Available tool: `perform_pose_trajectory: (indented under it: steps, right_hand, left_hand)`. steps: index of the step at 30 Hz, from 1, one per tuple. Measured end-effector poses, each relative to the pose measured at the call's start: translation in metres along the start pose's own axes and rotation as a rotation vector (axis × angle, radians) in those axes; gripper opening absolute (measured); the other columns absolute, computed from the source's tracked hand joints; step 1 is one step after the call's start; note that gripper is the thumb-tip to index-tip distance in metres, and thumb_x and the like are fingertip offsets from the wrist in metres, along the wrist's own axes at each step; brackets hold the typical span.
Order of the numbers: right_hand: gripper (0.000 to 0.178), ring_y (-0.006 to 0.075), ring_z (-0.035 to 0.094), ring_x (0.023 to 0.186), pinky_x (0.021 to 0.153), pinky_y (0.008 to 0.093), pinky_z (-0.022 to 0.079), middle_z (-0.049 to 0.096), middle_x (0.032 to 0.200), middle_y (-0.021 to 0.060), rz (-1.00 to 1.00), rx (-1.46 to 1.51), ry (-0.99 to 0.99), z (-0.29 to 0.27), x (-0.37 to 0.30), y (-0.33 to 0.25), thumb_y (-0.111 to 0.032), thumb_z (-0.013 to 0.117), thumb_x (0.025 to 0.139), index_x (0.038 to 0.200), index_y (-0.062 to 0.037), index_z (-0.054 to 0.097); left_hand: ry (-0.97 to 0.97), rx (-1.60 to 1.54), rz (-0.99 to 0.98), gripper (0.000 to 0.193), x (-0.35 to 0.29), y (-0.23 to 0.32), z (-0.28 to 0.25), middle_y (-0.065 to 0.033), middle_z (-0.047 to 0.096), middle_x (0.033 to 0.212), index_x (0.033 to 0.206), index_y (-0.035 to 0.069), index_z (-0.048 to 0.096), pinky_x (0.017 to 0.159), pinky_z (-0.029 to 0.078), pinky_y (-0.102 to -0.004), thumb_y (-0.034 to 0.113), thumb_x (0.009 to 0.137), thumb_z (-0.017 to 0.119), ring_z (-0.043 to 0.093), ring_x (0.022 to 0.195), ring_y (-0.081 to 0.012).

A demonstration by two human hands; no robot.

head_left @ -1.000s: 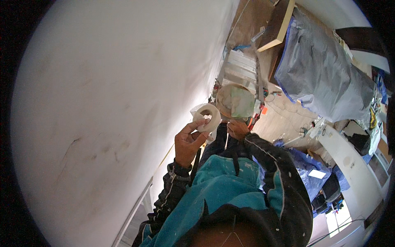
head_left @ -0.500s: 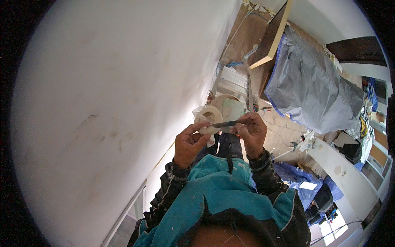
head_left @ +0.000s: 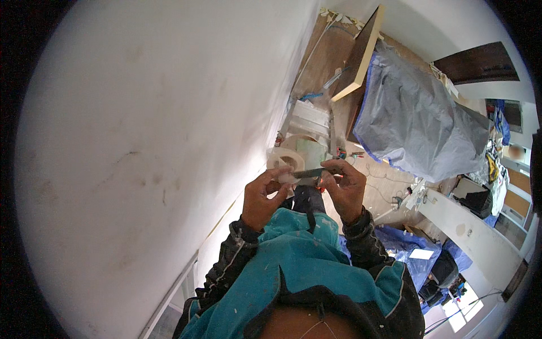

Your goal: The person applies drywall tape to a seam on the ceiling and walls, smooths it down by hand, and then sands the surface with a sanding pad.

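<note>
In front of my waist, a dark, narrow flat strip (head_left: pixel 308 173) spans the gap between my two hands. My right hand (head_left: pixel 346 191) pinches its right end between thumb and fingers. At its left end, my left hand (head_left: pixel 261 196) has its fingers closed on a pale, thin strip, like paper tape (head_left: pixel 287 178). Just beyond the left fingertips shows a cream-coloured roll of tape (head_left: pixel 287 159); what supports it is hidden. The exact kind of the dark strip cannot be made out.
A large white wall (head_left: pixel 152 141) with smudges rises along my left. Below are white steps (head_left: pixel 310 120) and a pale round container (head_left: pixel 309 148). A grey plastic sheet (head_left: pixel 415 113) covers something at right, beside an upright board (head_left: pixel 361 56). Blue sheeting (head_left: pixel 403 244) lies lower right.
The dark strip looks slightly more tilted up on its right. The loose pale strip that hung below the left fingers is now bunched at them. The whole view has shifted a little.
</note>
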State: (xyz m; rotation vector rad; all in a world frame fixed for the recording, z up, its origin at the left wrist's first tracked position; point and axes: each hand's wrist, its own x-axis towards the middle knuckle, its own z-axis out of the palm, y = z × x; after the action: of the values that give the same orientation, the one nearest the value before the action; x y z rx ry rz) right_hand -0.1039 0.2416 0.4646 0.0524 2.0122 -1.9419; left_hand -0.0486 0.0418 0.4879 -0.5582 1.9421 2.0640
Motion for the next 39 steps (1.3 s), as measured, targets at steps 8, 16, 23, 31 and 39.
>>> perform_pose_trajectory:
  steps: [8,16,23,31,39]
  right_hand:
    - [0.024,0.0158,0.068,0.085,0.075,0.0288,0.055,0.071,0.094,0.0134,0.204,0.100,-0.076,-0.001,0.001,0.051,-0.010,0.062,0.089,0.108,0.0046,0.063]
    - [0.026,0.0138,0.064,0.085,0.077,0.0285,0.052,0.069,0.094,0.0096,0.209,0.184,-0.043,-0.015,-0.024,0.121,-0.014,0.066,0.089,0.108,0.0028,0.067]
    - [0.020,0.0148,0.065,0.087,0.078,0.0294,0.052,0.071,0.095,0.0095,0.144,0.173,-0.098,-0.015,-0.023,0.133,-0.012,0.068,0.088,0.103,0.0001,0.070]
    - [0.018,0.0145,0.065,0.090,0.080,0.0288,0.052,0.070,0.097,0.0080,0.217,0.213,-0.028,0.001,-0.036,0.112,-0.010,0.069,0.087,0.102,0.0005,0.069]
    - [0.016,0.0164,0.066,0.089,0.082,0.0316,0.053,0.069,0.095,0.0084,0.400,0.287,-0.235,-0.011,-0.069,0.113,-0.009,0.069,0.086,0.099,0.0009,0.068]
  left_hand:
    - [-0.100,0.042,-0.170,0.040,0.015,-0.061,0.005,-0.0149,0.065,0.117,0.123,-0.003,0.058,0.086,0.056,-0.0345,0.006,0.086,0.067,0.067,0.099,-0.0215]
    - [-0.225,-0.105,-0.263,0.045,0.027,-0.090,0.003,-0.0155,0.064,0.117,0.125,-0.003,0.057,0.090,0.055,-0.0333,0.009,0.084,0.071,0.065,0.104,-0.0213]
    - [-0.259,-0.227,-0.283,0.052,0.030,-0.094,0.006,-0.0146,0.062,0.121,0.131,-0.004,0.050,0.091,0.054,-0.0332,0.008,0.085,0.073,0.064,0.105,-0.0220]
    - [-0.207,-0.196,-0.358,0.046,0.010,-0.098,0.002,-0.0113,0.068,0.106,0.120,-0.004,0.059,0.083,0.055,-0.0302,0.018,0.083,0.076,0.066,0.092,-0.0172]
    - [-0.315,0.295,-0.363,0.031,-0.026,-0.093,-0.006,-0.0072,0.072,0.084,0.097,0.001,0.074,0.069,0.052,-0.0269,0.030,0.085,0.073,0.063,0.075,-0.0108]
